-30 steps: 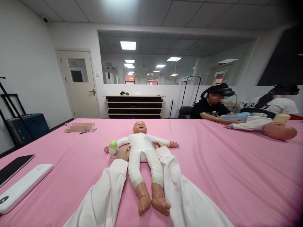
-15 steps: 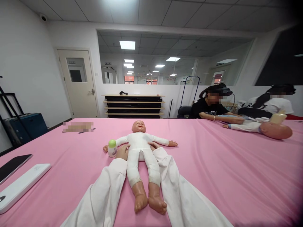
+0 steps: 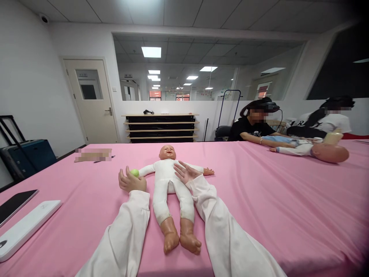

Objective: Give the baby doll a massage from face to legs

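A: Where's the doll?

B: On its back, abt mid of the pink surface, head twd far edge, feet twd near edge. Head's just short of far edge as seen; feet stop w/ a strip of surface btwn them & near edge.

A: Room to move?

B: Most is on the R: wide creased stretch of surface, up to the second doll, which lies by far edge w/ a co-worker leaning in beside it. L side's busier: phone & white device along L edge, flat blurred thing nr far-L corner. Good gap btwn white device & L sleeve tho.

A: Hands?

B: L hand: fingers curved & parted, right by the bottle, which stands btwn doll & L edge. Only its green lid shows past the hand, so can't tell if they touch. R hand: fingers out straight, slightly spread, over doll's torso, R-edge side. Contact unclear too.

A: Diff vs half a sec ago?

B: Both hands were at doll's sides then. L hand's since gone off to the bottle, whose body showed before & is now hidden. R hand's turned, so palm & fingers show; they were partly tucked by doll's side. Doll's pose looks unchanged; whole view's shifted a touch.
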Action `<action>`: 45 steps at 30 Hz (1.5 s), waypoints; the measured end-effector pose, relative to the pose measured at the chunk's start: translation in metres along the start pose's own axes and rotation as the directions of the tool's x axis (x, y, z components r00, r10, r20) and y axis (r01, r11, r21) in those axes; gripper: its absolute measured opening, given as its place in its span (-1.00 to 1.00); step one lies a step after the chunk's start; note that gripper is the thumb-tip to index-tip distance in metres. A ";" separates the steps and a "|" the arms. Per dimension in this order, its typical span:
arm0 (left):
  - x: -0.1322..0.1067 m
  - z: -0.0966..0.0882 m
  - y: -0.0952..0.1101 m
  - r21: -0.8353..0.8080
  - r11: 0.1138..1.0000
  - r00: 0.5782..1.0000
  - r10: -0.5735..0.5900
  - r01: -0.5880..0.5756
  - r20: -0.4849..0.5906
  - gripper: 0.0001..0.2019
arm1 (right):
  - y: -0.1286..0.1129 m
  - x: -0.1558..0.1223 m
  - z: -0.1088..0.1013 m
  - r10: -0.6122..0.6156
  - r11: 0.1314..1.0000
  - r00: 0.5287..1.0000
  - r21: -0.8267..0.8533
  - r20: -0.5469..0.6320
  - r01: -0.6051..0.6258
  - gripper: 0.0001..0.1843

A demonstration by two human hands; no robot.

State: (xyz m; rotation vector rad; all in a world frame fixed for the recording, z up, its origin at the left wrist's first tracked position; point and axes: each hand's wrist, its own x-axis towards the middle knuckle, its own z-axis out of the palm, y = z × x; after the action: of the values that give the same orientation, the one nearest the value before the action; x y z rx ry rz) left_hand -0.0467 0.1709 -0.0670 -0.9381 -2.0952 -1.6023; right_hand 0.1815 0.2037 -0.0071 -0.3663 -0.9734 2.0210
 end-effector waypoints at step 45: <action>-0.033 -0.023 0.054 -0.481 0.682 0.492 0.731 -0.551 0.473 -0.46 | 0.050 0.009 0.023 0.164 0.986 0.982 -0.006 0.094 -0.164 -0.20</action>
State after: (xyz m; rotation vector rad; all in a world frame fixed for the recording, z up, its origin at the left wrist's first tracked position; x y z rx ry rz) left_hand 0.0112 0.1469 -0.0418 -2.3269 -1.4692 -1.2227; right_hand 0.1349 0.1819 -0.0290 -0.3639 -1.0279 2.2052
